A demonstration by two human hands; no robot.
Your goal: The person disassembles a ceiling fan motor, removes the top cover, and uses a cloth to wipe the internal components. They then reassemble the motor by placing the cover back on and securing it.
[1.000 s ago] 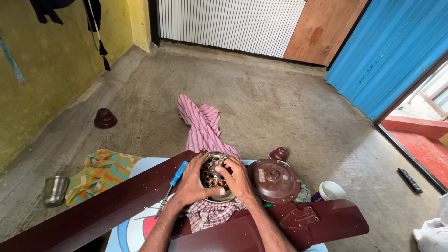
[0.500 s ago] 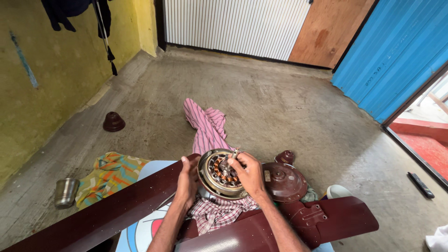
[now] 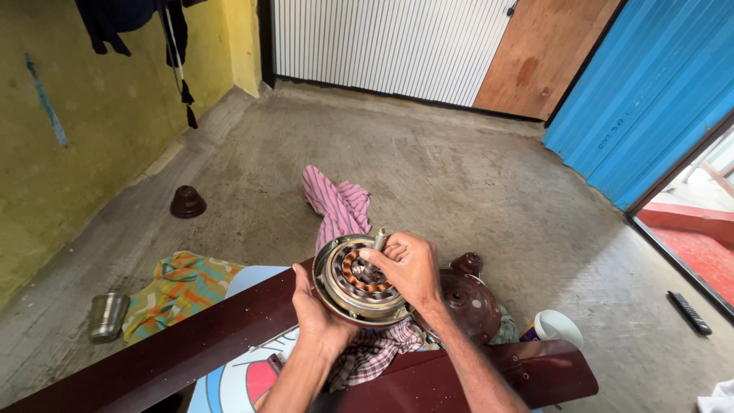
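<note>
Best keep the left hand (image 3: 317, 321) cupped firmly under the fan motor (image 3: 359, 281), tilted at frame centre, while the right hand (image 3: 409, 264), fingers closed at its 1 o'clock, grips the shaft (image 3: 380, 239) squarely.

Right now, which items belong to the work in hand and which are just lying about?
In hand:
left hand under the fan motor
right hand on its shaft
maroon motor cover
fan blades
checked cloth

Lying about:
steel cup
maroon cap
striped cloth
remote control
white cup
</note>
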